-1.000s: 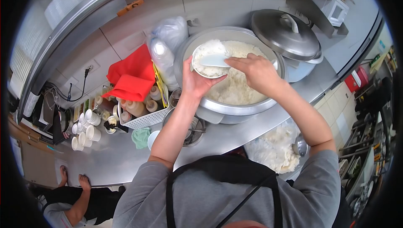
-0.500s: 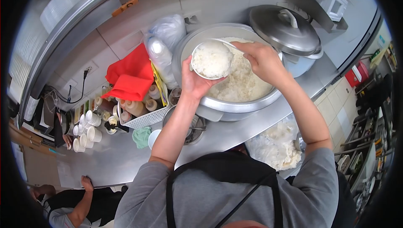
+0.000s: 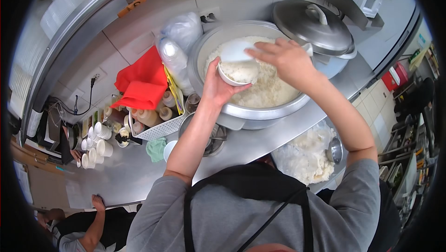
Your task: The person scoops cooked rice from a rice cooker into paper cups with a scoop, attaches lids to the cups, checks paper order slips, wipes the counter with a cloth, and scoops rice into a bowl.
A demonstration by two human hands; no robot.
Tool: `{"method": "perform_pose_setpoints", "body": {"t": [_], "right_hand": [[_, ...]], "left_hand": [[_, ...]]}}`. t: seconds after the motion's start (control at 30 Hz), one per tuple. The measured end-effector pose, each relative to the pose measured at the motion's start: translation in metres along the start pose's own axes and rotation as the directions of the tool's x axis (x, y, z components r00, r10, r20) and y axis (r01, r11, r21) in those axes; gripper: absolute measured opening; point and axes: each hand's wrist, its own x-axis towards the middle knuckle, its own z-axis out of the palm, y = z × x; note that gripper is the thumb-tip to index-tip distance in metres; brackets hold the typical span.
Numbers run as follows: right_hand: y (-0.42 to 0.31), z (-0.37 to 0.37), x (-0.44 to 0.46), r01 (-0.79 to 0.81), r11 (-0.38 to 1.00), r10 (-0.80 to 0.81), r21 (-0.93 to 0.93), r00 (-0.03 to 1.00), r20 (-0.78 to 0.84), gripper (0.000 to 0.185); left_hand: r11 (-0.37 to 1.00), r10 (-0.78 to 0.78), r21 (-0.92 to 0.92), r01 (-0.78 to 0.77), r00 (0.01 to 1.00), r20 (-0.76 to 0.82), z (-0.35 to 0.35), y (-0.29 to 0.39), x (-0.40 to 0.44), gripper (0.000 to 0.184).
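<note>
My left hand is wrapped round a small white bowl filled with cooked rice, held over the near left part of a big metal pot. Loose white rice lies inside that pot. In my right hand is a white rice paddle, its blade blurred by motion and hovering just over the far edge of the bowl. The paddle's handle is mostly hidden by my fingers.
A metal lid rests on another pot behind right. On the left stand a white basket of bottles, a red cloth and stacked paper cups. Bagged rice sits below the counter edge. Another person is at lower left.
The paddle has swung to the bowl's far side, its blade now flat to view. My right hand has turned with it, and the bowl has tipped and lowered slightly.
</note>
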Motion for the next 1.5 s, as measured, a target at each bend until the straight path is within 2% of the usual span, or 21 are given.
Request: {"method": "perform_pose_setpoints", "body": {"t": [0.03,0.17,0.23,0.37,0.43,0.63,0.77,0.8,0.83,0.87,0.93,0.97,1.03,1.07,1.13,1.23,1.27,1.33,1.4,1.43,1.5], "right_hand": [[-0.003,0.002,0.0,0.111,0.985,-0.112,-0.13,0.994,0.0,0.061],[0.0,0.009,-0.002,0.127,0.968,-0.12,-0.218,0.992,0.045,0.059],[-0.002,0.005,0.001,0.108,0.981,-0.114,-0.164,0.993,-0.026,0.061],[0.004,0.017,-0.003,0.114,0.99,-0.113,-0.081,0.993,0.019,0.064],[0.007,0.007,-0.002,0.08,0.997,-0.079,0.013,0.995,-0.066,0.067],[0.008,0.03,-0.001,0.099,0.995,-0.099,0.001,0.991,-0.091,0.07],[0.003,0.025,0.001,0.067,0.997,-0.064,0.032,0.995,-0.075,0.066],[0.001,0.029,0.0,-0.108,0.932,0.177,0.345,0.969,-0.174,0.063],[-0.002,0.033,-0.001,-0.219,0.741,0.421,0.635,0.888,-0.185,0.06],[-0.004,0.034,-0.003,-0.211,0.742,0.413,0.636,0.892,-0.186,0.06],[-0.009,0.038,-0.011,-0.485,0.553,0.641,0.678,0.767,0.025,0.049],[-0.019,0.045,-0.014,-0.481,0.554,0.639,0.679,0.769,0.024,0.049],[-0.045,0.058,-0.015,-0.309,0.798,0.464,0.518,0.863,-0.2,0.048],[-0.052,0.056,-0.012,-0.305,0.798,0.461,0.519,0.865,-0.2,0.048],[-0.065,0.049,-0.007,-0.222,0.918,0.32,0.33,0.904,-0.282,0.05],[-0.055,0.04,0.005,-0.237,0.902,0.363,0.36,0.869,-0.336,0.052],[-0.06,0.038,0.007,-0.221,0.912,0.316,0.346,0.916,-0.247,0.053],[-0.069,0.045,0.013,-0.117,0.931,0.21,0.347,0.947,-0.242,0.053],[-0.068,0.035,0.022,-0.165,0.828,0.274,0.536,0.953,-0.13,0.051],[-0.058,0.041,0.024,-0.1,0.9,0.235,0.424,0.931,-0.278,0.044],[-0.027,0.048,0.024,-0.18,0.832,0.353,0.525,0.902,-0.25,0.031]], "left_hand": [[1.0,0.004,0.005,-0.004,1.0,-0.014,0.003,0.001,-0.001,0.057],[1.0,0.016,0.018,-0.016,1.0,-0.004,0.002,0.001,0.0,0.058],[1.0,0.027,0.004,-0.027,0.998,-0.053,0.004,-0.002,-0.001,0.059],[0.998,0.0,-0.068,-0.002,1.0,-0.026,0.007,0.002,-0.008,0.056],[0.977,-0.034,-0.209,0.039,0.999,0.029,0.005,0.003,-0.01,0.056],[0.98,-0.062,-0.178,0.092,0.984,0.166,0.004,0.005,-0.012,0.056],[0.984,-0.006,-0.175,0.03,0.991,0.136,0.002,0.007,-0.01,0.058],[0.983,0.052,-0.18,-0.031,0.993,0.11,0.004,0.008,-0.011,0.062],[0.978,0.113,-0.187,-0.095,0.99,0.083,0.005,0.009,-0.012,0.065],[0.976,0.122,-0.189,-0.104,0.989,0.082,0.005,0.009,-0.012,0.065],[0.954,0.204,-0.255,-0.16,0.967,0.153,0.002,0.008,-0.011,0.066],[0.953,0.208,-0.254,-0.165,0.966,0.152,0.002,0.007,-0.011,0.066],[0.946,0.245,-0.253,-0.205,0.959,0.139,0.002,0.005,-0.009,0.065],[0.944,0.249,-0.253,-0.21,0.959,0.137,0.001,0.005,-0.008,0.065],[0.933,0.279,-0.266,-0.244,0.955,0.101,-0.002,0.005,-0.009,0.065],[0.936,0.302,-0.216,-0.277,0.949,0.092,-0.001,0.01,-0.022,0.065],[0.926,0.325,-0.223,-0.304,0.943,0.068,-0.002,0.011,-0.025,0.065],[0.926,0.334,-0.208,-0.316,0.941,0.059,-0.007,0.018,-0.033,0.063],[0.904,0.401,-0.175,-0.39,0.916,0.027,-0.011,0.029,-0.058,0.062],[0.901,0.417,-0.139,-0.41,0.908,0.029,-0.015,0.036,-0.075,0.061],[0.864,0.481,-0.132,-0.486,0.874,-0.064,-0.032,0.05,-0.115,0.058]]}}
